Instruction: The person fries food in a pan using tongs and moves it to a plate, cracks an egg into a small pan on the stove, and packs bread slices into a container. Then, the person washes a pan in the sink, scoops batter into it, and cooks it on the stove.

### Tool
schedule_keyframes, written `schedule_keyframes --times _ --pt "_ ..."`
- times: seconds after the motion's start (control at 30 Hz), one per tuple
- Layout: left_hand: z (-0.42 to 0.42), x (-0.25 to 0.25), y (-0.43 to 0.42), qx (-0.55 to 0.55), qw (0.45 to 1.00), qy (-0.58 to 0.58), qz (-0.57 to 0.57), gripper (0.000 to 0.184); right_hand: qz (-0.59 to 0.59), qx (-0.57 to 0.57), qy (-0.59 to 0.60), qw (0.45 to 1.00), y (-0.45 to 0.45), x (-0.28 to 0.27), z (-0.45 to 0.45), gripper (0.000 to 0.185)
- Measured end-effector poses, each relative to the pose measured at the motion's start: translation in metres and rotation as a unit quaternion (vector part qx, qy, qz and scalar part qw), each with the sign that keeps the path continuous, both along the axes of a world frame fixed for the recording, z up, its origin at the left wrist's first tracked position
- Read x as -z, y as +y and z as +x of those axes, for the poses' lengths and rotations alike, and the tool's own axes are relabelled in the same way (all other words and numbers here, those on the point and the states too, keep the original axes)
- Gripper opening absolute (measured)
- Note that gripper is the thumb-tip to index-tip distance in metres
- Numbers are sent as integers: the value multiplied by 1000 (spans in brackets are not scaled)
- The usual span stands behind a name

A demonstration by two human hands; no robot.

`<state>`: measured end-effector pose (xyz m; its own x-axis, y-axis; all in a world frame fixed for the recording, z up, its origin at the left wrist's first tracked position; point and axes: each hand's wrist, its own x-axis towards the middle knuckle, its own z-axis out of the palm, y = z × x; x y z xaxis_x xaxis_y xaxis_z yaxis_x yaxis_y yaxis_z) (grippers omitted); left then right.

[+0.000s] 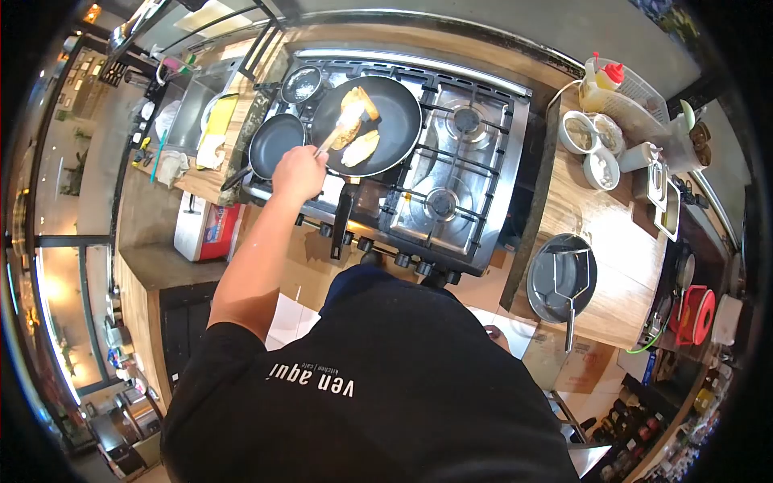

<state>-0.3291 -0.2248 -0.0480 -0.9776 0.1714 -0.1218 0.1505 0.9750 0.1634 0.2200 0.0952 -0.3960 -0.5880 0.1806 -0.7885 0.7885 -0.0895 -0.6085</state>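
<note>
My left hand [299, 174] is closed around the handle of a light-coloured cooking utensil [324, 148], its far end reaching into a large black frying pan [398, 121]. Glare hides the utensil's exact shape. It meets a browned piece of food [352, 119] in the pan. A second, paler piece [361, 149] lies nearer the pan's front rim. The pan sits on the stove, its black handle [342, 221] pointing toward me. Low at my right side, my right hand [498, 336] shows only in small part beside my black shirt, its fingers mostly hidden.
A smaller black pan [276, 145] and a small pot [302, 84] stand left on the gas stove [441, 161]. On the right wooden counter are another pan [547, 278] with a wire tool, white bowls [601, 169] and a red-capped bottle [605, 78]. A yellow board [217, 121] lies left.
</note>
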Motion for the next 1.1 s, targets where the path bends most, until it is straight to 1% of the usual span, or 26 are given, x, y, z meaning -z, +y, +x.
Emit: schedule_keyframes --times 0.03,0.07,0.13,0.2,0.27,0.4,0.47,0.53,0.57,0.6,0.63,0.67,0.7,0.73,0.77,0.8,0.83,0.87,0.9,0.93,0.97,1.0,1.03,1.07,1.1 --pt "-1 -6 -5 -6 999 -16 -39 32 -19 9 -4 1000 -2 2 0 21" --pt "2 -14 -8 -6 999 -16 -38 32 -38 18 -9 999 -3 7 2 21" --pt "16 -31 -17 -3 995 15 -99 34 -43 25 1 999 -9 18 7 21" --pt "26 -45 -26 7 995 11 -97 35 -48 30 11 998 -12 18 6 21" --pt "40 -56 -30 51 992 -4 -112 37 18 -16 5 1000 -16 17 5 20" --pt "49 -47 -28 71 983 -12 -169 42 19 -22 43 999 -17 4 0 21" --pt "48 -42 -21 78 982 -9 -169 40 -14 -6 5 1000 -15 3 -4 22" --pt "45 -35 -14 88 982 -28 -167 38 -14 4 4 1000 -16 13 -9 23" --pt "42 -26 -20 120 982 4 -144 35 -16 13 3 1000 -15 18 -9 23" --pt "36 -22 -22 121 982 5 -143 35 -14 14 4 1000 -12 22 -7 23" --pt "26 -20 -23 105 988 -84 -76 34 8 -5 -3 1000 -11 4 -17 23" --pt "18 -16 -26 87 981 -173 -9 34 29 -24 -10 999 -10 -1 -20 23" --pt "12 1 -37 -45 929 -306 202 40 30 -23 -10 999 -11 -6 -22 23" --pt "11 7 -48 -46 929 -307 203 40 18 -25 1 1000 -12 -3 -19 23" --pt "9 9 -58 -99 881 -364 285 42 8 -27 13 1000 -11 8 -15 23" --pt "7 10 -67 -149 821 -416 362 45 9 -27 14 999 -12 20 -10 23" --pt "6 6 -75 -159 819 -425 351 46 8 -8 27 1000 -14 43 3 23" --pt "8 -5 -81 -159 819 -426 350 46 6 12 39 999 -18 42 3 23" --pt "10 -18 -88 -149 852 -399 305 47 5 13 37 999 -17 38 6 23" --pt "12 -31 -90 -138 881 -371 259 49 24 -19 18 999 -17 7 -3 23" --pt "14 -46 -87 -107 922 -326 181 49 43 -53 -1 998 -15 -4 -6 24" --pt "17 -59 -88 -81 952 -276 103 49 44 -59 -1 997 -15 -7 -6 24" --pt "16 -65 -87 -63 964 -248 71 41 79 -57 26 995 -18 2 4 23" --pt "18 -60 -91 -65 964 -247 72 41 113 -54 54 991 -19 5 7 22" --pt "18 -50 -96 -2 989 -138 53 36 113 -55 55 991 -18 10 8 22"
